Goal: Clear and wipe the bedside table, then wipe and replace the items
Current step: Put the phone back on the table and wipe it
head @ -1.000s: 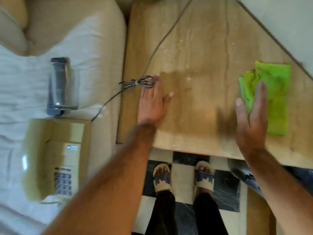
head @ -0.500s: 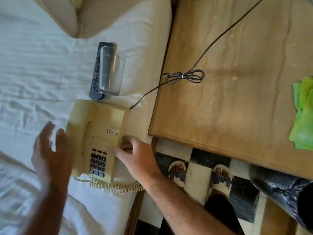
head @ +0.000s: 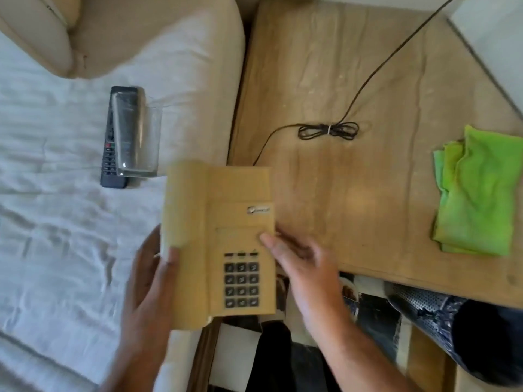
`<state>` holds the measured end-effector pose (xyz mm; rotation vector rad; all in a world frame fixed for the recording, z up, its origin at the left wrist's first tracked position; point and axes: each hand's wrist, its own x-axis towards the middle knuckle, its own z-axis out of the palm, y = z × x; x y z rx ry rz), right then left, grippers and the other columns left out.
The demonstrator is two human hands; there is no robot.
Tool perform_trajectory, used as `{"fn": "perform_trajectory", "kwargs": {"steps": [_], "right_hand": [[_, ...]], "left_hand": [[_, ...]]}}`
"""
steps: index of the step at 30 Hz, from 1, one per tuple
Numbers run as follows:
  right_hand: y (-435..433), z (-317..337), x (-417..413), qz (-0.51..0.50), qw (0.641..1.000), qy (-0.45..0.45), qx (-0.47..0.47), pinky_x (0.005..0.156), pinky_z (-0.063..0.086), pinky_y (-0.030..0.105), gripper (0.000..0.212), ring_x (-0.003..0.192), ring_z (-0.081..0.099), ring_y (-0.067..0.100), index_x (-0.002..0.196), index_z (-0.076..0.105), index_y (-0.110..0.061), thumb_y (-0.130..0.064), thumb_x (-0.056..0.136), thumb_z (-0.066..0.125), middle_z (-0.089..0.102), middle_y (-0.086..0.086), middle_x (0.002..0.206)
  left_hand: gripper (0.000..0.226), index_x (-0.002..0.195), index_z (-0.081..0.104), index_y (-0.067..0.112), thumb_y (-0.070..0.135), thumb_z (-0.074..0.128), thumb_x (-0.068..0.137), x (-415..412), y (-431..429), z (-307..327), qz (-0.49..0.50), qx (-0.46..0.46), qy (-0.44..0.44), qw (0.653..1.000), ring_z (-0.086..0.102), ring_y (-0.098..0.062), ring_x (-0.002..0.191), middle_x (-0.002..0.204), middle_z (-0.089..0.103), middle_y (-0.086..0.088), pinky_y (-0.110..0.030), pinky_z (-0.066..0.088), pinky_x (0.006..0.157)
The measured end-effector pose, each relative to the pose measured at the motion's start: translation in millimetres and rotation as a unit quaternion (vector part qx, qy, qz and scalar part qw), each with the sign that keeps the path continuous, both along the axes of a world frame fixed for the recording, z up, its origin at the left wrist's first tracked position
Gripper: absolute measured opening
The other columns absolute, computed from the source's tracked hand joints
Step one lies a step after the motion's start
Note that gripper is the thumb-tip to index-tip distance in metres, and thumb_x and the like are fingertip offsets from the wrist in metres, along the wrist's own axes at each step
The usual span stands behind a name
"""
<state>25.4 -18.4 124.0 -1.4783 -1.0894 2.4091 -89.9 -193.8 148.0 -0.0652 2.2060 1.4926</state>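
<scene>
Telephone point(head: 218, 239) sits mid-frame, straddling the bed edge and the desk point(head: 353, 193), gripped at both sides: left hand point(head: 147, 281) curled round the handset side, right hand point(head: 300, 258) on the keypad side. Risks: the handset may slip off its cradle if tilted; the bundled cord point(head: 328, 131) may snag. Count: one telephone, one glass point(head: 135, 140), one remote point(head: 111, 154), one green cloth point(head: 478, 190).
</scene>
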Motion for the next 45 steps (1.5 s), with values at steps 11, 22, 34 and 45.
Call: {"fn": "perform_trajectory", "kwargs": {"steps": [11, 22, 34, 45], "right_hand": [[171, -8, -43, -0.121, 0.958, -0.091, 0.242, 0.100, 0.060, 0.024, 0.038, 0.110, 0.075, 0.002, 0.136, 0.071, -0.019, -0.030, 0.099, 0.074, 0.080, -0.007, 0.121], [228, -61, -108, -0.002, 0.939, -0.148, 0.311, 0.118, 0.048, 0.032, 0.044, 0.140, 0.060, 0.019, 0.150, 0.060, -0.012, -0.022, 0.107, 0.061, 0.064, 0.005, 0.150], [220, -37, 28, -0.112, 0.825, -0.260, 0.489, 0.108, 0.051, 0.030, 0.035, 0.123, 0.066, 0.025, 0.132, 0.072, -0.008, -0.003, 0.099, 0.063, 0.072, 0.010, 0.130], [257, -55, 139, -0.062, 0.874, -0.376, 0.300, 0.098, 0.058, 0.045, 0.030, 0.108, 0.073, 0.033, 0.120, 0.074, -0.015, -0.020, 0.090, 0.074, 0.078, 0.012, 0.113]], "left_hand": [[0.036, 0.132, 0.067, 0.025, 0.048, 0.058, 0.105, -51, 227, -16, -0.144, 0.069, 0.020, 0.987, 0.077, -0.015, 0.106, 0.120, 0.078, 0.002, -0.045, 0.066, 0.089], [0.050, 0.125, 0.073, 0.025, 0.065, 0.055, 0.100, -123, 284, -63, -0.149, -0.051, 0.038, 0.987, 0.075, -0.013, 0.105, 0.113, 0.077, 0.009, -0.035, 0.064, 0.089], [0.037, 0.133, 0.063, 0.021, 0.044, 0.051, 0.108, -23, 283, -52, -0.255, -0.092, 0.314, 0.910, 0.065, -0.017, 0.115, 0.130, 0.066, -0.001, -0.044, 0.057, 0.099], [0.062, 0.152, 0.036, 0.000, 0.027, 0.063, 0.103, 178, 378, -72, -0.411, -0.146, -0.013, 0.900, 0.052, -0.036, 0.135, 0.145, 0.054, -0.021, -0.045, 0.043, 0.115]]}}
